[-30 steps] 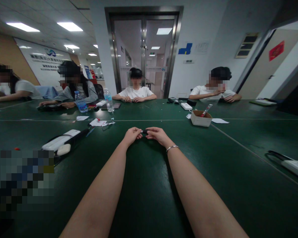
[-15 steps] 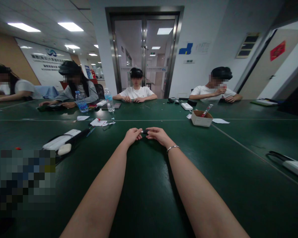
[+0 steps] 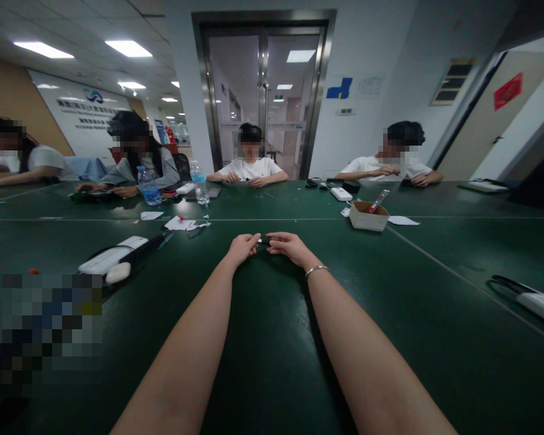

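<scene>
Both of my arms stretch forward over the dark green table point(image 3: 263, 338). Between my fingertips is a small, short black object with a shiny metal end point(image 3: 263, 240); it is too small for me to tell its kind. My left hand point(image 3: 243, 246) pinches it at the metal end on the left. On the black end, the fingers of my right hand point(image 3: 288, 246) are closed from the right. Parts of the object are covered by the fingers. A silver bracelet point(image 3: 317, 270) circles my right wrist.
An open cardboard box point(image 3: 368, 219) with a red-and-clear item stands ahead right. Paper scraps point(image 3: 180, 223), a pen point(image 3: 166, 240) and a white device with black cable point(image 3: 113, 257) lie left. Two water bottles point(image 3: 200, 187) stand farther back. Several people sit across the table.
My hands and the small black object have stayed nearly in place. Across the table, the person at right has lowered a raised hand.
</scene>
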The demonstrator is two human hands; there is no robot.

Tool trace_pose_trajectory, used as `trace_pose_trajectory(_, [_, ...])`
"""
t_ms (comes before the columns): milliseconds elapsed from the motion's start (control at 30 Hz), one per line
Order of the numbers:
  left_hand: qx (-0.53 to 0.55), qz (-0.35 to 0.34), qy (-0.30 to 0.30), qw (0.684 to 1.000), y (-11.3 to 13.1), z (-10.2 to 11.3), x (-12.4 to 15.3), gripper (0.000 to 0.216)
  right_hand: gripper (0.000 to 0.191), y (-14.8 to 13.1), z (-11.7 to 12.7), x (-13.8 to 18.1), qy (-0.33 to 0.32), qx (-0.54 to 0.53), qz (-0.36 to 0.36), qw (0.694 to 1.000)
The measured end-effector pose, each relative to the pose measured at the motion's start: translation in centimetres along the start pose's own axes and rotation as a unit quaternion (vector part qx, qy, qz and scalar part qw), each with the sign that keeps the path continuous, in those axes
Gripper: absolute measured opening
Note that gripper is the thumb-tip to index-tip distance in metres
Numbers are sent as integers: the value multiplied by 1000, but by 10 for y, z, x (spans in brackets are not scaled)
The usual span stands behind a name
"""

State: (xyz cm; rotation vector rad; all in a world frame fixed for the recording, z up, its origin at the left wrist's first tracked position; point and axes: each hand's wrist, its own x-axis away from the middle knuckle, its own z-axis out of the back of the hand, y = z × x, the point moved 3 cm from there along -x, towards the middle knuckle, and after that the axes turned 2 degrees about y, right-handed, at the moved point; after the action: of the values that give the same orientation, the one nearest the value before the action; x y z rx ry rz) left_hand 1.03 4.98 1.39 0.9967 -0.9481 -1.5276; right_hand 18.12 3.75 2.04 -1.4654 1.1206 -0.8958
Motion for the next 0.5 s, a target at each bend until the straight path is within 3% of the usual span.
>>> trace_pose_trajectory(300, [48,-15,-13,999,-1,-1,0,36,26,0,0,0,13,0,5,1000])
trace_pose_trajectory(500, [130,-64,-11,989,1,-1,1,32,22,0,1,-1,26,-17,0,1000])
